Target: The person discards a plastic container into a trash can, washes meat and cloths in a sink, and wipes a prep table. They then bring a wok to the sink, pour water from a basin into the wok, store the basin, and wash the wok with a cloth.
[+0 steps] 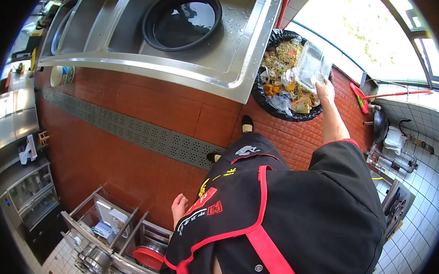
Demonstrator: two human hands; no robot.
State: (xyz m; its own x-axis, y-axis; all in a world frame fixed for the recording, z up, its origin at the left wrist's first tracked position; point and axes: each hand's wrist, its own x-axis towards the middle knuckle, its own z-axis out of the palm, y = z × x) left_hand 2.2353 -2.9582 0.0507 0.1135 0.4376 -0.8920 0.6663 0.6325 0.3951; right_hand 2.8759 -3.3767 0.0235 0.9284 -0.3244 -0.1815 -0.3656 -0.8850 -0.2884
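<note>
My right hand [325,91] is closed on the lower right edge of a clear plastic container [312,65], which it holds over a round bin with a black liner [267,107]. Food waste [288,54], crumpled plastic and paper fill the bin. The container is tilted, and looks see-through with nothing solid visible in it. My left hand [180,205] hangs low beside the black apron [226,201], its fingers curled; whether anything is in them is too small to tell.
A steel sink [232,74] holding a black basin of water [150,28] stands at the top. A floor drain grate [117,125] crosses the red tiles. A red-handled broom [397,94] lies right of the bin; racks with pots [96,256] stand lower left.
</note>
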